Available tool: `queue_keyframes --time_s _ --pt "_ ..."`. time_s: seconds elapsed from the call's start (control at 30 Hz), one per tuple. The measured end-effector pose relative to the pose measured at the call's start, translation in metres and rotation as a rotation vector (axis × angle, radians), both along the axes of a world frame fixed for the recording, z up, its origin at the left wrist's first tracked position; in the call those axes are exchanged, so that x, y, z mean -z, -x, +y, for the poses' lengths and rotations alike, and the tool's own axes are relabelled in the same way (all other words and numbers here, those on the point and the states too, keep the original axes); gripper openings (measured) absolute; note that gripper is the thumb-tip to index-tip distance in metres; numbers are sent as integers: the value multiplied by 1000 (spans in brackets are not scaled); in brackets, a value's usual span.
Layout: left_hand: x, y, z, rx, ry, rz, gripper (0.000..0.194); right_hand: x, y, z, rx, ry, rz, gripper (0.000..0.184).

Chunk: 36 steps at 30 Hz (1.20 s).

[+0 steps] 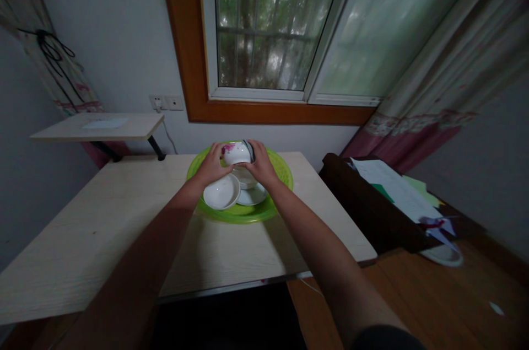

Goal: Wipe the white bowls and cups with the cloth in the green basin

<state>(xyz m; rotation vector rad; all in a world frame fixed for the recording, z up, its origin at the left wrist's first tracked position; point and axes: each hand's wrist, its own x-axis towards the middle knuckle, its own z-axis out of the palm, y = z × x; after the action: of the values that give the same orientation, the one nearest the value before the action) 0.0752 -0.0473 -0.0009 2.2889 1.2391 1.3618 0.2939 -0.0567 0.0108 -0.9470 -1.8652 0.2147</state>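
Between my two hands is a white bowl (237, 153) with a pink flower print and a dark patch on its right side. My left hand (214, 164) grips its left side, and my right hand (261, 163) grips its right side. The bowl is over a round green plastic basin (282, 173). Inside the basin, a white bowl (222, 192) lies tilted at the front left. Beside it is a white plate (253, 194), with another white bowl (244, 178) behind it, partly hidden by my right hand and the held bowl.
The basin stands on a pale wooden table (124, 217). A small raised shelf (103, 125) is at the back left, near a wall socket (165, 102). A window (281, 25) is ahead. A dark brown piece of furniture (363, 201) bearing papers (392, 190) stands to the right.
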Motion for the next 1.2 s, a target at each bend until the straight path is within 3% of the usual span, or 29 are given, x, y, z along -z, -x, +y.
queue_keyframes --time_s 0.23,0.53,0.7,1.0,1.2 --pt "-9 -1 -8 -83 -100 138 61 0 0 -5 15 -107 -172 72" --pt "-11 -1 -8 -152 -28 111 53 -13 16 -32 -104 -217 -493 61" --pt "-13 -3 -5 -201 -9 -22 57 -10 14 -24 -39 -203 -343 55" --pt "-11 1 4 -236 123 -257 59 1 9 -10 80 -56 -109 61" --pt "-10 1 2 -211 61 -137 58 2 6 -8 96 -34 -35 54"
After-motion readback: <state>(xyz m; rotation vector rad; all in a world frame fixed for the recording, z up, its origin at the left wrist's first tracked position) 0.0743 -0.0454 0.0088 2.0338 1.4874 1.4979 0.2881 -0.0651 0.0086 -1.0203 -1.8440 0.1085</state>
